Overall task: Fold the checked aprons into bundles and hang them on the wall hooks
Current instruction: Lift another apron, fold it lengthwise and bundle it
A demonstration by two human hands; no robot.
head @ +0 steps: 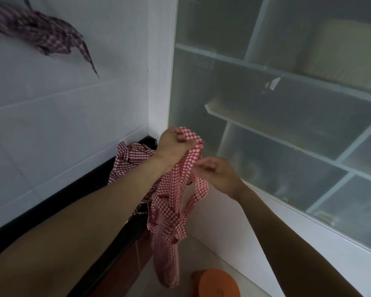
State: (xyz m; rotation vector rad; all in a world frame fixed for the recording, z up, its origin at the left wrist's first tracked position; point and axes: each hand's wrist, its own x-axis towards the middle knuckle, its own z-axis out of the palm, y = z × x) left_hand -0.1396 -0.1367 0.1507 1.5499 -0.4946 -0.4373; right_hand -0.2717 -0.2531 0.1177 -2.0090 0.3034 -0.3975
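Between hands: red checked apron [171,209] hanging, left hand [174,144] gripping top, right hand [216,174] pinching strap.

no readable text, no labels, no brand names, no numbers, no signs on any surface in the head view
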